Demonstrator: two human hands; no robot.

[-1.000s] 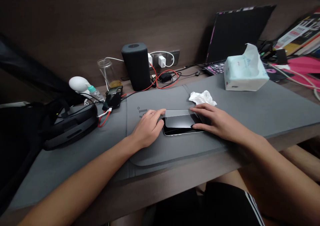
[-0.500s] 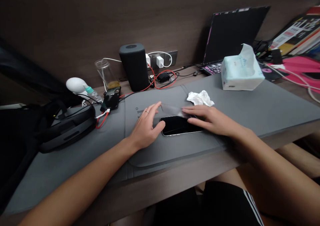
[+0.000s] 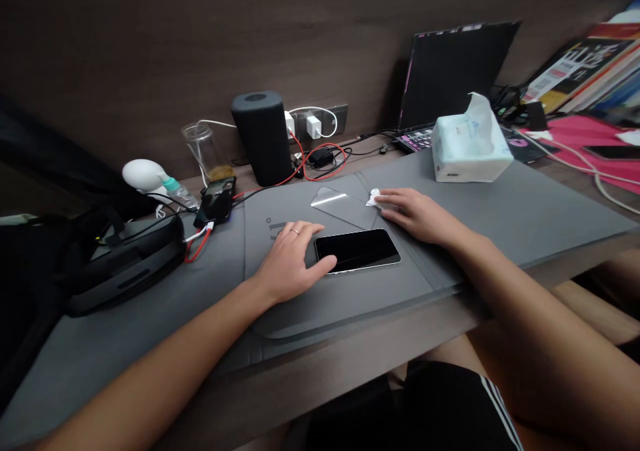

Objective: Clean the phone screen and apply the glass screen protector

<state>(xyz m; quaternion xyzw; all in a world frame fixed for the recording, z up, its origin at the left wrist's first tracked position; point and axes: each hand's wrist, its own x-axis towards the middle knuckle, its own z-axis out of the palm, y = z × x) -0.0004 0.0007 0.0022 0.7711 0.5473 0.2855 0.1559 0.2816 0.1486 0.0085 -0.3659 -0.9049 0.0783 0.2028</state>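
Note:
A smartphone [image 3: 361,250] with a dark screen lies flat on the grey desk mat. At its left end rests my left hand [image 3: 287,264], fingers stretched and apart, the thumb touching the phone's near left corner. Just behind the phone, a clear screen protector [image 3: 340,206] lies on the mat with light glinting off it. To the right of that sheet, my right hand [image 3: 417,215] has its fingers closed on a crumpled white tissue [image 3: 373,198]; most of the tissue is hidden under the fingers.
A pack of tissues [image 3: 470,148] stands at the back right before an open laptop [image 3: 457,71]. Along the wall are a black speaker [image 3: 263,141], a glass jar [image 3: 207,151] and cables. A headset [image 3: 135,264] and a second phone [image 3: 216,201] sit at left.
My right hand has let go of the clear screen protector, which now lies behind the phone, and has taken hold of the tissue. My left hand stays by the phone's left end.

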